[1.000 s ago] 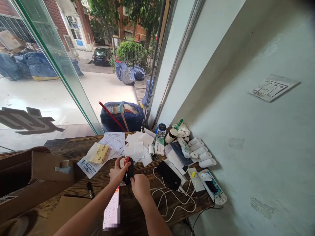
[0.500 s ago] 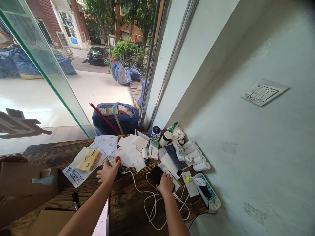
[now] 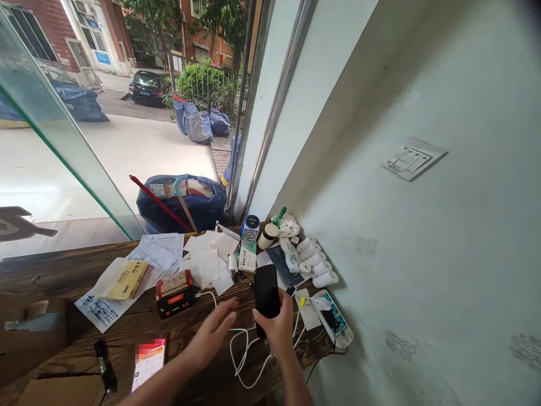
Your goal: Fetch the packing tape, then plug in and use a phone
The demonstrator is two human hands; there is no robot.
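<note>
My right hand (image 3: 276, 324) grips a black smartphone (image 3: 266, 290) by its lower sides, with its dark face towards me and tilted up over the table. To the left of it, my left hand (image 3: 213, 332) hovers with fingers stretched out and nothing in them. A looped white cable (image 3: 239, 361) lies below and between the hands. Beyond my left hand sits a small red and black device (image 3: 175, 294), with a white cord at its right side. Another phone with a lit screen (image 3: 149, 363) lies beside my left forearm.
Loose white papers (image 3: 207, 262), a yellow tissue pack (image 3: 127, 279) and a black marker-like item (image 3: 105, 366) lie on the wooden table (image 3: 38, 282). White paper rolls (image 3: 315, 262) and a power strip (image 3: 336, 318) line the wall side. A cardboard box (image 3: 34, 332) stands at left.
My left hand has let go of the red and black device and moved right and nearer. My right hand has picked up the black smartphone. The view has swung slightly right.
</note>
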